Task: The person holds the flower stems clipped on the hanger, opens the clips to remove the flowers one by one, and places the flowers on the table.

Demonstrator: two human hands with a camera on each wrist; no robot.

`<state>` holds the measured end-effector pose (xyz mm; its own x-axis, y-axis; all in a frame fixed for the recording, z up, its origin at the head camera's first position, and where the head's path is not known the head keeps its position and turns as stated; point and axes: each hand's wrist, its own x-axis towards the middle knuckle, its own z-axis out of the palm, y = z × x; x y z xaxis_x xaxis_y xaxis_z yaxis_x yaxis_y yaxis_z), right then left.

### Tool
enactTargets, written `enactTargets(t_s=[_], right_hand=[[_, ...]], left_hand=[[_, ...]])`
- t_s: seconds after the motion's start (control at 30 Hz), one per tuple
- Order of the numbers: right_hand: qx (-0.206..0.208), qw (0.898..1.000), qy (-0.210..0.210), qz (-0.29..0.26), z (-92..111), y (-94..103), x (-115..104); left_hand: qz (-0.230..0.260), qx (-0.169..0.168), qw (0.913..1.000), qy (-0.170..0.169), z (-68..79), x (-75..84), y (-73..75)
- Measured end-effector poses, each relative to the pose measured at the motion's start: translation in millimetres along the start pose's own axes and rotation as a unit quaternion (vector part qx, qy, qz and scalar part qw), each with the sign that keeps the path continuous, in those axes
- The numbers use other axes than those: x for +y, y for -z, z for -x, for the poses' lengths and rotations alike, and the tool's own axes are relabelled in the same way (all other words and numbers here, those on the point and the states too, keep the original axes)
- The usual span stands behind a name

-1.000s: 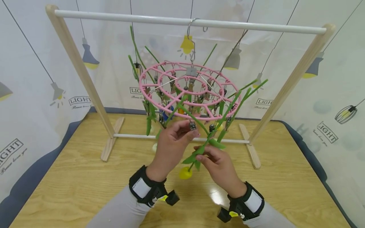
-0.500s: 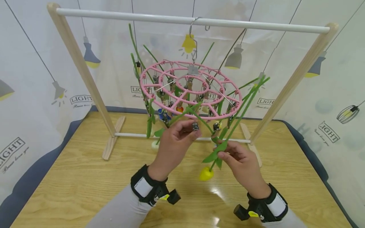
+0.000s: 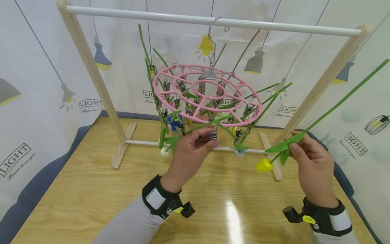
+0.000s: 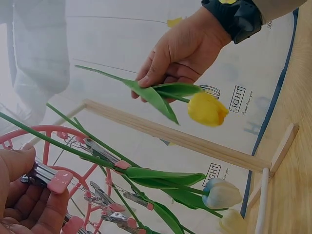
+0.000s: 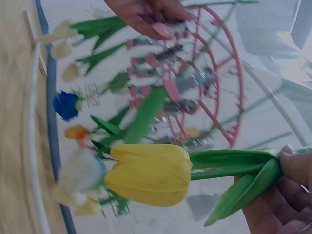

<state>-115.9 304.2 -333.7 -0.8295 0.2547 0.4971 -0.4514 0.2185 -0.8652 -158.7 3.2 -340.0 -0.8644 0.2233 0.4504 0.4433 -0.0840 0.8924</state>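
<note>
Right hand (image 3: 315, 166): thumb and fingers pinch the yellow tulip (image 3: 264, 165) at its leaves and stem; head low, stem slanting up and right.
Left hand (image 3: 190, 154): pinches a metal clip (image 4: 48, 176) with pink tips, under the rack's near edge.
Change, tulip: half a second ago below the rack's near right side; now farther right, in front of the right post (image 3: 323, 83), well apart from the clip.
Change, left hand: almost none; same grip.
Rack (image 3: 198, 108): pink, round, hooked on the white bar (image 3: 292, 26); other clips hold flowers head-down, including a blue one (image 5: 67, 106).
Counter (image 3: 100, 189): wood, under the stand.
</note>
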Motion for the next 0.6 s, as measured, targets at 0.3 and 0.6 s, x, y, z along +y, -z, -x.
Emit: enactTargets(t_s=[0.3,0.6], right_hand=[[0.075,0.996,-0.043,-0.002,-28.8,47.3,8.6],[-0.05,0.972,-0.15,0.177,-46.3,91.6,53.0]], left_hand=[[0.009,-0.002,0.9999,-0.01,2.7,12.0,2.4],[0.009,-0.014,0.9997,-0.015,1.1,-0.7,3.3]])
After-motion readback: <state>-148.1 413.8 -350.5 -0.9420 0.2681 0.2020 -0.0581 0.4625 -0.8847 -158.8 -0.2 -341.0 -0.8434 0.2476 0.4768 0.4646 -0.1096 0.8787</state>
